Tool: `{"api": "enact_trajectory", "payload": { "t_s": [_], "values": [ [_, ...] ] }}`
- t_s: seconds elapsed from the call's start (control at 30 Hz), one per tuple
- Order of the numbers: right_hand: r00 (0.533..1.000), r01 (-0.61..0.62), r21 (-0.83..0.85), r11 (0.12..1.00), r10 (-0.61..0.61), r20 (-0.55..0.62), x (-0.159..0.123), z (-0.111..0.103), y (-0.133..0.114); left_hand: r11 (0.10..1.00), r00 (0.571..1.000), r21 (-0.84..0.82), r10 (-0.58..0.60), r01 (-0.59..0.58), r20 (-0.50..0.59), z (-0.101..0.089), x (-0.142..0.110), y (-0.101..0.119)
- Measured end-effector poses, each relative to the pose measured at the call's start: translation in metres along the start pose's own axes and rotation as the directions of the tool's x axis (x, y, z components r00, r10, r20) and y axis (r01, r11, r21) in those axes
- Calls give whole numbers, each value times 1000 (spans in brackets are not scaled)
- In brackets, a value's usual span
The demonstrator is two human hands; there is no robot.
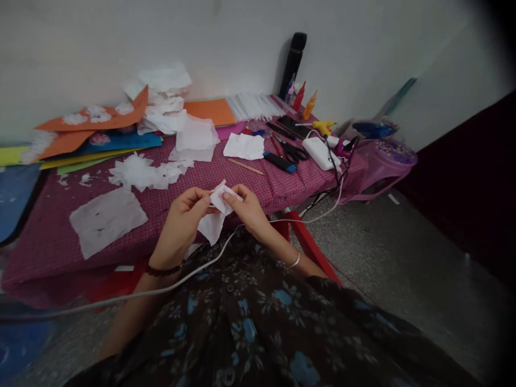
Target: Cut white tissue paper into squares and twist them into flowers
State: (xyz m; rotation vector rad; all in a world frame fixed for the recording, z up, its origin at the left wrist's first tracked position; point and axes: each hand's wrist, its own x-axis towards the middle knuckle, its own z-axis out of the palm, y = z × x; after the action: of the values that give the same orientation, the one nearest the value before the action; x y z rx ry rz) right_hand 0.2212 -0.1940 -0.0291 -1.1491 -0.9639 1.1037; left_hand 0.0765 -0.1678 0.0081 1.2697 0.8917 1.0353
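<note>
A piece of white tissue paper (213,226) is gathered up between my two hands, over the table's front edge. My left hand (183,217) pinches its left side with thumb and fingertips. On the other side my right hand (248,207) grips it, thumb pressed on top. The lower part of the tissue hangs down below my fingers. On the table beyond lie a thin wooden stick (246,166) and a flat square of tissue (244,146). Crumpled, jagged tissue pieces (141,171) and a flat tissue sheet (108,219) rest to the left.
Scissors (293,150), a blue-black cutter (279,162), a white power strip (321,153) and a yellow glue gun (323,127) lie at the right. Coloured papers (108,142) are stacked at the back left. A white cable (193,269) crosses before my body. A purple stool (377,172) stands right.
</note>
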Motion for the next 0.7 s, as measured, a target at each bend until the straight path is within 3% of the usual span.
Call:
{"api": "enact_trajectory", "payload": {
  "t_s": [0.13, 0.33, 0.47, 0.6, 0.63, 0.7],
  "values": [
    [989, 132, -277, 952, -147, -31, 5, -7, 5, 963, 993, 243, 117, -118, 16, -3, -5, 3],
    [960, 192, -537, 822, -271, -72, 10, -19, 8, 945, 960, 226, 262, -235, -98, -4, -6, 12],
    [939, 221, -545, 809, -327, -106, 14, -26, 4, 952, 931, 72, 306, -298, -199, -1, -5, 17],
    [939, 227, -472, 852, -321, -127, 18, -31, 1, 915, 860, -12, 374, -403, -348, 0, -2, 20],
    [940, 231, -451, 862, -318, -126, 19, -32, 1, 917, 855, -5, 371, -399, -362, -2, -1, 19],
    [944, 234, -410, 882, -307, -122, 21, -31, 2, 948, 893, 19, 307, -318, -330, -7, 3, 14]
  ]
}}
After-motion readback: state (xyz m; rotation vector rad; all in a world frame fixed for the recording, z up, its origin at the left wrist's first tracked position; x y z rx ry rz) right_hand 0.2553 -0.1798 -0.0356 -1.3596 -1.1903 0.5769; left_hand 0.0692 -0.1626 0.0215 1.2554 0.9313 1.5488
